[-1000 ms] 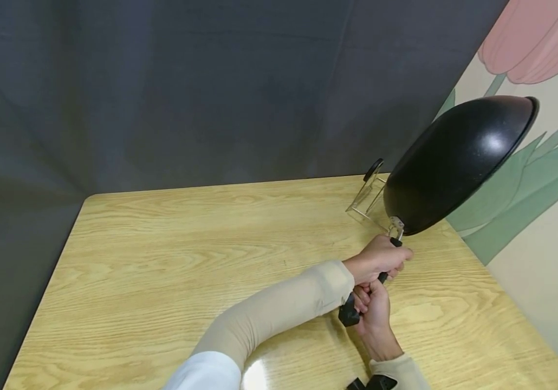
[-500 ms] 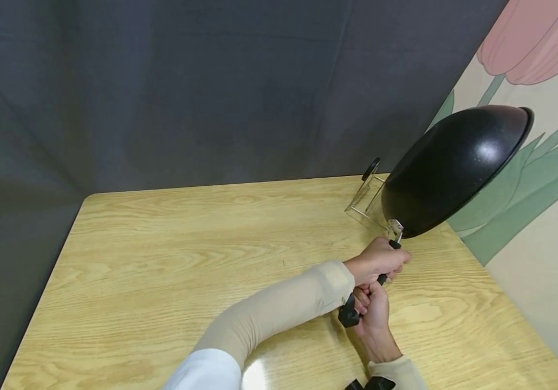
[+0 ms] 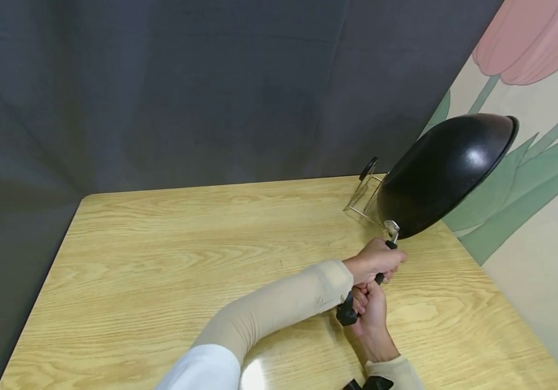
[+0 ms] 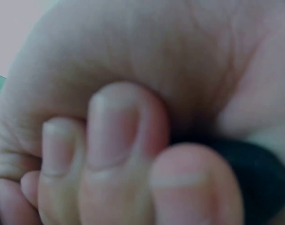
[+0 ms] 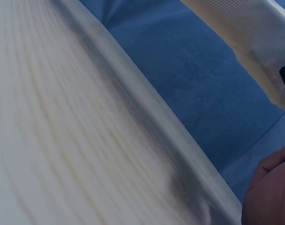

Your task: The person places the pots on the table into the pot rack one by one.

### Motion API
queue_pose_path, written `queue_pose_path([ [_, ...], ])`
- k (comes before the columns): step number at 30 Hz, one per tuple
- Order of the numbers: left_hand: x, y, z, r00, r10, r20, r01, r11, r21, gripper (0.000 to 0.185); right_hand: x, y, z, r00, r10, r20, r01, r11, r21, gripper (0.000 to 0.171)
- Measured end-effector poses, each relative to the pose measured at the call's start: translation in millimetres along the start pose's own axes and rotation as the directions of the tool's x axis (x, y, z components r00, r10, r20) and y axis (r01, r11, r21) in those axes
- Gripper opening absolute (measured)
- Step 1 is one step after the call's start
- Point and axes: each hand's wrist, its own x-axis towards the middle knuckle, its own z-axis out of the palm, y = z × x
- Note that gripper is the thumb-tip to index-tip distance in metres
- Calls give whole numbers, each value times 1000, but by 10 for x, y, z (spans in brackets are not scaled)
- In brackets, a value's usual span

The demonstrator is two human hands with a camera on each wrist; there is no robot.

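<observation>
Both of our hands are on one thing above a pale wooden table [image 3: 172, 260] with a rounded far corner; a dark grey cloth [image 3: 186, 86] hangs behind it, and to the right stands a wall painted with a pink tulip [image 3: 527, 43] on green leaves. From the right wrist view we see only the table's blurred edge, blue floor beyond it, and a beige sleeve [image 5: 254, 42]. Our left arm, in a beige sleeve over white, crosses from lower left so that the left hand [image 3: 374, 261] sits farther up the handle [image 3: 347, 314], with its fingers curled tight round it; the left wrist view shows those fingertips [image 4: 119, 126] pressed over the black grip. Our right hand [image 3: 370, 311] comes up from the bottom edge and wraps the handle's lower end, just below the left one and touching it. The black wok [image 3: 447, 173] is held off the table at its far right side, its long axis running from the handle near us up and away to the right. It is tipped so its rounded underside faces us and its rim faces the painted wall. Just behind it a wire rack [image 3: 364, 203] stands on the table with a small black knob [image 3: 368, 168] at its top.
</observation>
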Motion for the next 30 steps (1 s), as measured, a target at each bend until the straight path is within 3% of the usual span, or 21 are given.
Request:
queue_pose_path([
  [5,-2,-29,17,1000,-13,9,13,1000,5,41,-22,3,-10,1000,0,-27,1,999,47,20],
  [13,-6,-55,8,1000,-4,25,4,1000,4,45,-35,32,-19,1000,28,6,-28,992,127,28],
  [25,-6,-87,9,999,-14,29,14,1000,13,43,-58,42,-21,999,32,-35,-28,994,108,26],
  [30,-12,-85,15,1000,-6,30,5,1000,20,45,-63,42,-19,999,26,-34,-23,996,91,35],
])
